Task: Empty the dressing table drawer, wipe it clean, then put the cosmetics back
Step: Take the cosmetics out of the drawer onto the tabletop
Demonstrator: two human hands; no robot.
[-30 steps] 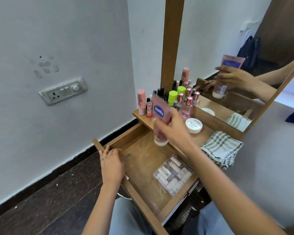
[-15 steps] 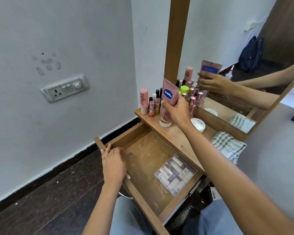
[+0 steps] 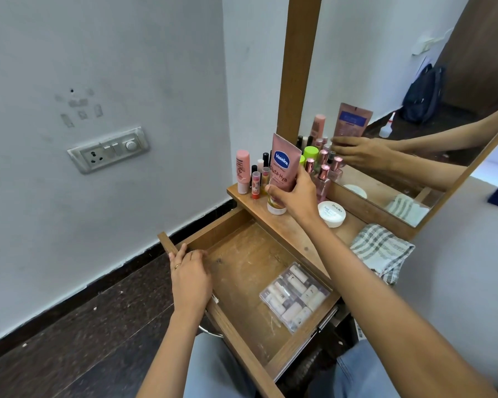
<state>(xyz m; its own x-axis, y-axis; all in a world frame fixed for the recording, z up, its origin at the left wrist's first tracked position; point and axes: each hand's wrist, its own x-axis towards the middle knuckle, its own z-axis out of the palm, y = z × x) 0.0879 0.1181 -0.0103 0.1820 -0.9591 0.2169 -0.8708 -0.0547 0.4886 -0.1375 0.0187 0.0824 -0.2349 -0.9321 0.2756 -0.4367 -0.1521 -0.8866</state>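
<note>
Setting: white wall [image 3: 127,53] on the left carrying one switch plate [image 3: 108,149], with dark floor below it. One wooden dressing table shelf [image 3: 352,229] sits far right, with one mirror [image 3: 385,67] behind it.

Drawer [image 3: 242,262]: one, pulled fully out toward the near side. Its wooden bottom is scuffed and streaked. Contents: one clear plastic case [image 3: 295,295] of small pale tubes, lying flat in the near right corner. The tubes inside are too small to count.

Left hand [image 3: 190,275]: on the left end of the drawer's front panel, fingers curled over the top edge. One ring shows on a finger.

Right hand [image 3: 295,193]: wrapped around one pink lotion tube [image 3: 283,168], thumb on the front and fingers behind. The tube stands upright with its white cap down on the shelf, near the shelf's front edge.

On the shelf:
- One tall pink stick [image 3: 242,170] at the far left end.
- A tight group of small bottles [image 3: 324,173] just behind the lotion tube, several with rose caps and one with a green cap. An exact count is not possible because they overlap.
- One round white jar [image 3: 331,214] just right of the right wrist.
- One checked cloth [image 3: 381,251] at the right end, folded and hanging over the shelf edge.

Mirror: reflects the hand, the tube and one dark backpack [image 3: 421,93].
</note>
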